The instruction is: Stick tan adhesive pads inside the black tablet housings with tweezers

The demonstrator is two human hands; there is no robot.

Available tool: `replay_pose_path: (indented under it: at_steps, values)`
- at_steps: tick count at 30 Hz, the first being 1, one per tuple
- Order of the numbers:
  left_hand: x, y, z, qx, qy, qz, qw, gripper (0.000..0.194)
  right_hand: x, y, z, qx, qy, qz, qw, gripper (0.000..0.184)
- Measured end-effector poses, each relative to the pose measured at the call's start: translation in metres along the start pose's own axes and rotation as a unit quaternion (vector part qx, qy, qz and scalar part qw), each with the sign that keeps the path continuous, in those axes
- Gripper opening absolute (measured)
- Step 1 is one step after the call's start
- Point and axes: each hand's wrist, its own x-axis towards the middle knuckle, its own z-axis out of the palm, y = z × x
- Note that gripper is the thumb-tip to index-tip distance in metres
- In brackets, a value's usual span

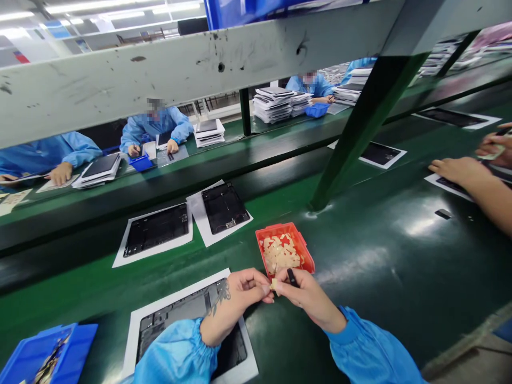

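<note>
Pinched narrowly between our left hand [250,288] and right hand [308,296], the pale adhesive scrap [273,285] looks light, soft and probably tacky, best held by its edge, with the orange parts tray [276,229] at twelve o'clock.

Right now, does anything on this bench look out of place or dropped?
One thing does: a small dark piece lies loose on the green bench, well to the right of the orange tray. It sits alone, with no paper under it, so it looks dropped. It's too small to tell what it is.
</note>
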Motion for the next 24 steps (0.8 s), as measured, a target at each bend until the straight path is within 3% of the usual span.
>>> replay_pose_path:
  at_steps: [6,11,14,19,24]
  values:
    - [0.010,-0.002,-0.002,0.045,0.011,0.028,0.999,0.023,-0.001,0.004,-0.006,0.029,0.049,-0.004,0.998,0.031]
    - [0.033,-0.007,-0.013,0.150,0.083,0.090,0.981,0.020,0.004,0.014,-0.015,0.076,0.189,-0.022,0.979,0.033]
    - [0.055,-0.008,-0.014,0.218,0.124,0.136,0.958,0.016,0.006,0.016,-0.018,0.076,0.238,-0.036,0.968,0.031]
    - [0.080,-0.005,-0.007,0.314,0.103,0.192,0.924,0.010,0.008,0.016,-0.020,0.063,0.249,-0.036,0.966,0.034]
    - [0.075,-0.006,-0.006,0.326,0.055,0.198,0.923,0.025,0.006,0.018,-0.019,0.042,0.214,-0.032,0.975,0.034]
